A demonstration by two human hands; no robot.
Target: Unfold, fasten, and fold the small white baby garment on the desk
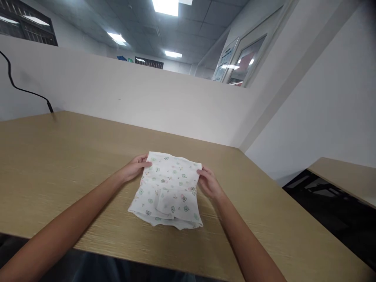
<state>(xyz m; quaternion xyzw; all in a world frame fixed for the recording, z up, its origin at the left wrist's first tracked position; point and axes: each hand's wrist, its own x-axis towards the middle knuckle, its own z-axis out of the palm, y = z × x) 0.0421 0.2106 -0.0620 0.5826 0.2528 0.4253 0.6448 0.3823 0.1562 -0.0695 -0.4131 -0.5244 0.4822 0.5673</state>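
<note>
A small white cloth garment (pixel 172 184), printed with green and pink little figures, is spread out in front of me. My left hand (pixel 136 166) pinches its upper left corner, thumb on top and fingers behind. At the opposite upper corner, my right hand (pixel 208 181) grips the edge in the same way. The upper edge is fairly straight between the hands. Toward me the fabric widens into a wavy lower hem, with a loose fold or flap lying over its middle. Whether the upper part touches the table is hard to tell.
The wooden table (pixel 88 156) runs back to a low white partition (pixel 164 105). A black cable (pixel 29 92) comes down at the far left. To the right stand a white wall (pixel 317 102) and another wooden tabletop (pixel 346 176) with a dark frame under it.
</note>
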